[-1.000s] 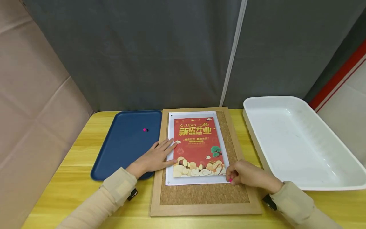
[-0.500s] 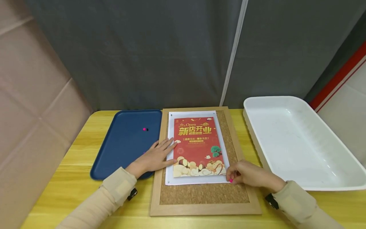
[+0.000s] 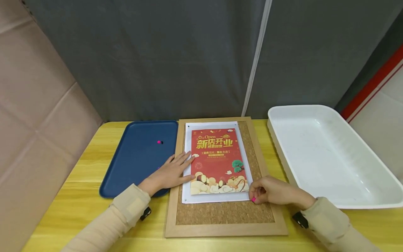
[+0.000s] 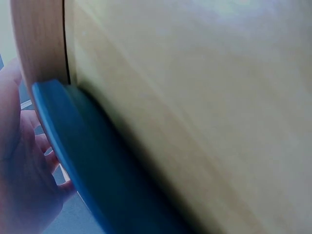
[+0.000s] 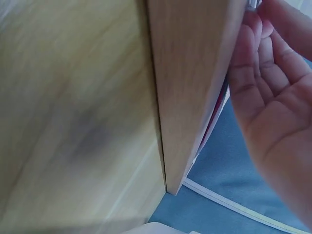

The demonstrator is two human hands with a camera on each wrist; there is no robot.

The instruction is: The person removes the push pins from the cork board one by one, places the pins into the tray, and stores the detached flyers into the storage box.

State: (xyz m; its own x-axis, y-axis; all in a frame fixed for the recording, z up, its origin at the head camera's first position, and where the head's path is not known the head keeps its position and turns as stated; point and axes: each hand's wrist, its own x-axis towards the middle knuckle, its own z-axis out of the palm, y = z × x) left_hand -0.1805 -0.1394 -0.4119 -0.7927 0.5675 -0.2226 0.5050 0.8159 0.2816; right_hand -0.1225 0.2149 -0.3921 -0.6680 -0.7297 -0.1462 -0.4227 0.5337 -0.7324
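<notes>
A cork board point(image 3: 225, 214) with a wooden frame lies on the table, bearing a white sheet point(image 3: 217, 198) and a red poster point(image 3: 215, 164) with gold lettering. My left hand point(image 3: 168, 175) rests flat on its left side, fingers spread and fingertips on the sheet and the poster's edge. At the sheet's lower right corner my right hand point(image 3: 274, 190) pinches a small pink push pin point(image 3: 253, 199) between thumb and fingers. Small pins show at the sheet's other corners. Whether the pink pin's tip is in the cork is hidden.
Left of the board lies a blue tray point(image 3: 135, 161), partly under my left forearm, with a small pink and black item point(image 3: 159, 142) on it. A deep white tub point(image 3: 291, 171) stands at the right. A grey curtain point(image 3: 157, 63) hangs behind the table point(image 3: 85, 168).
Almost nothing differs. The right wrist has shifted very slightly to the right, while the pinching fingers stay at the sheet's corner. My left hand keeps its place.
</notes>
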